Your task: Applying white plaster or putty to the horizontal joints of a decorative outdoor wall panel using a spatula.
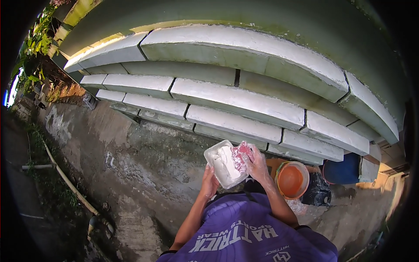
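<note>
My left hand grips the left side of a white rectangular tub, tilted in front of my waist. Thick white paste lies inside it. Closed round a pinkish-red piece smeared with white is my right hand, at the tub's right side. The piece looks like a sponge or bunched cloth; which one I cannot tell. White residue coats the fingers of this hand.
Ahead rise long stepped concrete ledges with white tops and dark gaps. To my right stand an orange bucket, a black container and a blue drum. A pipe runs along the ground at left, beside plants.
</note>
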A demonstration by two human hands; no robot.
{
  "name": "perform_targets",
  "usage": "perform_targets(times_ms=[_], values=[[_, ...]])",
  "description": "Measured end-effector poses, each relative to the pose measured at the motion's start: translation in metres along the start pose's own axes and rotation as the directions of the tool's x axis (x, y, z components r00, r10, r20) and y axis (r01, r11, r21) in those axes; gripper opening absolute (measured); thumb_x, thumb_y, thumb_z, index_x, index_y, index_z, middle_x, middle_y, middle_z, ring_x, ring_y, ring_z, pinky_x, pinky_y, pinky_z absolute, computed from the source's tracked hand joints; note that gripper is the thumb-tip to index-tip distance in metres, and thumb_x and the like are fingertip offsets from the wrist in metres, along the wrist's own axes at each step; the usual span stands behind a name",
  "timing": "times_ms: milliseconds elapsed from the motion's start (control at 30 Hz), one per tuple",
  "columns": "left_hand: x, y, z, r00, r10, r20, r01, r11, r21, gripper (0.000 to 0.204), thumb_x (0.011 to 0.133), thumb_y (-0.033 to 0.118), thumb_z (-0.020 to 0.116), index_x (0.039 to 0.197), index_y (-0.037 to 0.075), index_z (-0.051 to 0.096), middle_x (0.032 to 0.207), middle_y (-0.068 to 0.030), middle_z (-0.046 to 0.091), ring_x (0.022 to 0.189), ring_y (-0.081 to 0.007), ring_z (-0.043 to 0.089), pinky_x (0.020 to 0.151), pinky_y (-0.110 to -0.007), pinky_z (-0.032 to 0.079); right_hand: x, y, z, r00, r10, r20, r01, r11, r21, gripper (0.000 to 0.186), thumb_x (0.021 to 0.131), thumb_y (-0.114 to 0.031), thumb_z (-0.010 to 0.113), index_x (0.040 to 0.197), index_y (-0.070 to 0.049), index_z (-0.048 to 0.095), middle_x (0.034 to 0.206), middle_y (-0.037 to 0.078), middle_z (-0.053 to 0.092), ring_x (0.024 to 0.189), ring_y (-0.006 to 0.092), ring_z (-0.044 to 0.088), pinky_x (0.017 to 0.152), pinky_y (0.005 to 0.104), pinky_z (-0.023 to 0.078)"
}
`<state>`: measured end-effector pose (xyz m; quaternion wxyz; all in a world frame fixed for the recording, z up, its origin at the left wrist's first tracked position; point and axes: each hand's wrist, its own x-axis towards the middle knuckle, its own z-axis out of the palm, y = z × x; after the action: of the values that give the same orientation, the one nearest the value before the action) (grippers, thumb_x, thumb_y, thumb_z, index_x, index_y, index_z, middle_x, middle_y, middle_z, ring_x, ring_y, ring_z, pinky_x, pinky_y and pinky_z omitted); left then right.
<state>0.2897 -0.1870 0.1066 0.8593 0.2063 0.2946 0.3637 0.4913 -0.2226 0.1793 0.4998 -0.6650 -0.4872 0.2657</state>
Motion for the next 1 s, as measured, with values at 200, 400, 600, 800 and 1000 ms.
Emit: perform_targets(times_ms=[200,400,600,800,1000], values=[[-0.001,0.005,0.006,0.999,0.045,0.01,-0.045,0.999,-0.005,0.055,0.1,0.024,0.043,0.145,0.008,0.018,0.142,-0.0106,0.037,0.129,-0.0232,0.042,0.105,-0.041,0.039,0.002,-0.004,-0.002,0.995,-0.095,0.032,0.098,0.989,-0.115,0.031,0.088,-0.016,0.059,0.111,0.004,0.054,0.096,0.025,0.064,0.091,0.0415,0.063,0.075,0.0425,0.05],[-0.001,-0.001,0.004,0.996,0.089,0.018,-0.089,0.995,0.049,0.053,0.1,0.023,0.042,0.145,0.008,0.018,0.141,-0.0104,0.038,0.129,-0.0229,0.042,0.105,-0.041,0.038,0.005,0.002,-0.003,0.991,-0.117,0.063,0.124,0.986,-0.112,0.031,0.088,-0.015,0.059,0.114,0.001,0.054,0.095,0.025,0.064,0.088,0.0427,0.062,0.073,0.0436,0.051],[-0.002,0.001,0.009,0.995,0.102,0.011,-0.103,0.99,0.099,0.054,0.1,0.023,0.042,0.145,0.007,0.018,0.141,-0.0098,0.038,0.129,-0.0217,0.042,0.104,-0.04,0.039,0.005,0.005,-0.008,0.999,-0.05,-0.013,0.049,0.996,-0.069,0.032,0.087,-0.013,0.06,0.114,0.003,0.055,0.095,0.024,0.065,0.089,0.0402,0.064,0.075,0.0412,0.051],[0.0,-0.005,0.003,0.992,0.129,-0.014,-0.126,0.983,0.13,0.055,0.099,0.023,0.044,0.145,0.006,0.018,0.14,-0.0101,0.04,0.127,-0.0215,0.044,0.105,-0.039,0.037,0.005,0.035,-0.003,0.996,0.057,-0.07,-0.043,0.981,0.187,0.036,0.087,-0.01,0.064,0.117,0.005,0.053,0.1,0.01,0.065,0.089,0.013,0.061,0.078,0.0289,0.049],[-0.003,-0.005,0.008,0.992,0.121,-0.046,-0.115,0.987,0.114,0.055,0.099,0.023,0.044,0.145,0.006,0.018,0.14,-0.0105,0.04,0.127,-0.0213,0.044,0.106,-0.038,0.037,0.001,0.043,-0.003,0.997,0.051,-0.065,-0.037,0.981,0.191,0.037,0.088,-0.009,0.064,0.12,0.004,0.051,0.103,0.007,0.063,0.092,0.0102,0.058,0.081,0.0255,0.048]])
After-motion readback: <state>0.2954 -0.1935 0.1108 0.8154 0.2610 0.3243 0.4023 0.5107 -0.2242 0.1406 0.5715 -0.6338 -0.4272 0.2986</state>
